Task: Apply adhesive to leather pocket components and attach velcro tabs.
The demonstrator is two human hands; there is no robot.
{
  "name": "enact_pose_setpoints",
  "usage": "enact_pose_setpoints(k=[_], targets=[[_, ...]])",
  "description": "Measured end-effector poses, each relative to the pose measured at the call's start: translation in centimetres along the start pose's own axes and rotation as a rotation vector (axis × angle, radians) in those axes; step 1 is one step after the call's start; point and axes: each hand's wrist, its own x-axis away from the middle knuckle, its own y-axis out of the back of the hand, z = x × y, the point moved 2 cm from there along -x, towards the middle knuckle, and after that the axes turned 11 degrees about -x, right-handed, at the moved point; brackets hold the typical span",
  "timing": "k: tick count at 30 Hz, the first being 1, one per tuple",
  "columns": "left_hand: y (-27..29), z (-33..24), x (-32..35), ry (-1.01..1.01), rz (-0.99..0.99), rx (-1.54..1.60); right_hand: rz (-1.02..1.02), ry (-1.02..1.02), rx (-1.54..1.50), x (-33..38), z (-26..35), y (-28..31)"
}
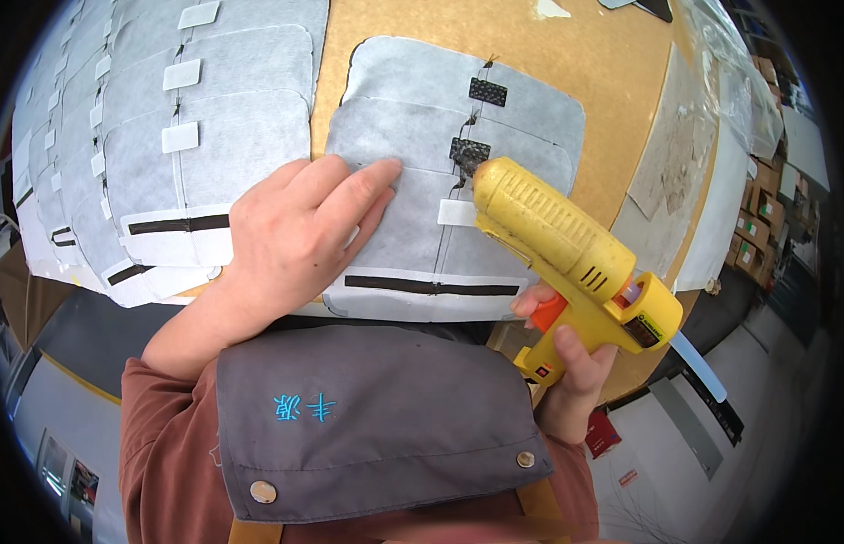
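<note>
My right hand [576,363] is wrapped round the handle of a yellow hot glue gun [558,227], with a finger at its orange trigger. A pale glue stick [698,367] juts from the gun's back end. The brown nozzle points up and left, over a dark mesh patch [470,150] on a stack of overlapping grey fabric panels [395,213]. Another dark mesh patch [488,92] lies farther up, and a white tab [457,212] sits nearer. My left hand [304,227] rests on the stack's left side, fingers extended to the right, gripping nothing visible.
More overlapping grey panels [249,118] with white tabs and dark strips cover the left of the brown board [612,54]. A worn grey sheet [667,136] lies along its right side. Crumpled clear plastic [739,100] is at the far right, with cardboard boxes [757,218] beyond.
</note>
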Motion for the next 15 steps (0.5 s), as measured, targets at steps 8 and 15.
enact_pose_setpoints(k=[8, 15], targets=[[-0.25, 0.13, 0.04, -0.023, -0.042, -0.042, -0.088, 0.006, 0.013, 0.87, 0.42, 0.28], [0.00, -0.06, 0.00, -0.003, 0.005, 0.001, -0.059, 0.020, 0.014, 0.85, 0.13, 0.54]])
